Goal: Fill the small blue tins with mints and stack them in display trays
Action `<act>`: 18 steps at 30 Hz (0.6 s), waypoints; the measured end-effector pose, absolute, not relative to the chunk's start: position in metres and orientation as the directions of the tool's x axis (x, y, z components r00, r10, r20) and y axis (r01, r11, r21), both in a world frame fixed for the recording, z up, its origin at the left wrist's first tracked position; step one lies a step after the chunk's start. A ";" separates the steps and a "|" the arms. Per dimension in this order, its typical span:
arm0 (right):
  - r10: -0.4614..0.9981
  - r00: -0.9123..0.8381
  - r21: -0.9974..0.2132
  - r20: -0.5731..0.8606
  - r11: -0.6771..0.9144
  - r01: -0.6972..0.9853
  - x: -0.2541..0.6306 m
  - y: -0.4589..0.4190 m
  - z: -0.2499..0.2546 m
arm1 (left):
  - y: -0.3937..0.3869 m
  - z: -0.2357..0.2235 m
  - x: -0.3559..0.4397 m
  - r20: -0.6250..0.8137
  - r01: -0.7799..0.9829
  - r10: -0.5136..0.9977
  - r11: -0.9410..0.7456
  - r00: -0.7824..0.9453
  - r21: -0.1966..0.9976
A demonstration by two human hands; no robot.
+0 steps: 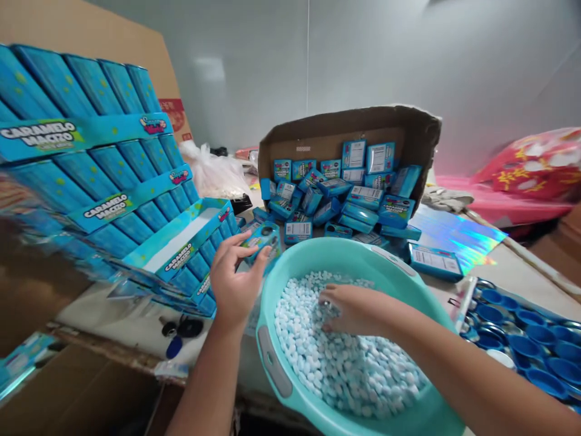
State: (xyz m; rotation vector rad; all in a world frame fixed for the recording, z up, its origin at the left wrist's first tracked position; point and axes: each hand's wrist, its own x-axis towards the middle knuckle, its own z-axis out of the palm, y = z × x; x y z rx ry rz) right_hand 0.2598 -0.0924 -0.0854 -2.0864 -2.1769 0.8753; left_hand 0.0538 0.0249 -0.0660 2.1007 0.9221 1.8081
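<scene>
My left hand (236,281) grips a small blue candy box (269,235) between thumb and fingers, just off the left rim of a turquoise basin (290,396). Many small pale blue and white candies (313,363) lie in the basin. Reaching in from the right, my right hand (347,309) is down among them with its fingers curled. Something small and shiny shows at these fingers; its kind is unclear, and the fingertips are partly hidden by candies.
Behind the basin, a cardboard box (426,136) on its side spills blue candy boxes (365,197). Tiered blue displays (131,130) rise at left. Round blue lids or cups (526,345) fill a tray at right. A clear bag (215,172) sits behind; a red bag (535,163) lies far right.
</scene>
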 end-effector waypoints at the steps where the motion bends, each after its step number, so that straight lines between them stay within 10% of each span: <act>1: 0.922 -0.108 -0.384 -0.372 -0.046 0.922 0.259 -0.093 -0.085 | 0.024 -0.066 0.046 0.827 0.408 0.561 -0.762 0.027 0.503; 10: 0.923 -0.112 -0.386 -0.367 -0.041 0.922 0.256 -0.098 -0.074 | 0.029 -0.108 0.023 0.652 0.580 0.733 -0.622 0.194 0.526; 14: 0.939 -0.125 -0.416 -0.321 -0.021 0.909 0.260 -0.100 -0.072 | -0.012 -0.082 0.023 0.799 0.510 0.597 -0.712 0.077 0.483; 18: 0.961 -0.116 -0.422 -0.251 -0.001 0.906 0.266 -0.098 -0.070 | -0.074 -0.058 0.044 0.665 0.102 0.477 -0.848 0.574 0.521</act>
